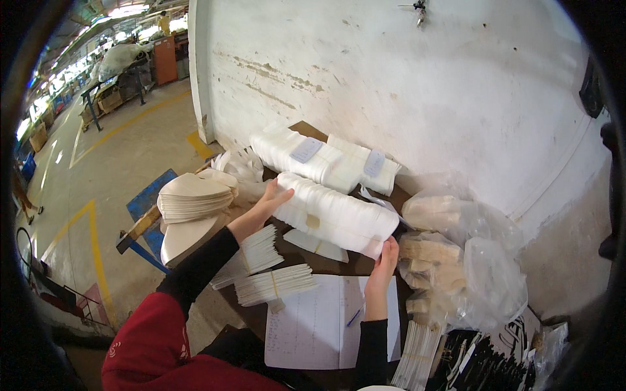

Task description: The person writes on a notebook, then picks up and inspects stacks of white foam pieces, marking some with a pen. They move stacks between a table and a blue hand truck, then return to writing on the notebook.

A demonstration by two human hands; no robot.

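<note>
A long stack of white, soft-looking pieces [339, 212] lies crosswise between my two hands. My left hand [264, 207] grips its left end, thumb on top. At the right end, my right hand [383, 270] closes its fingers round the lower corner. A small tan patch shows on the stack's near side. Below it an open notebook [306, 326] with handwriting lies on the dark table, a blue pen [354, 317] on its right page. Banded bundles of thin white pieces [274, 285] sit left of the notebook.
Two more white stacks [297, 153] with paper tags stand behind, near the wall. Cream curved pieces [195, 197] are piled at the left. Clear plastic bags [492, 280] with tan pieces crowd the right, above black strips [489, 365]. A yellow-lined floor [124, 143] extends at left.
</note>
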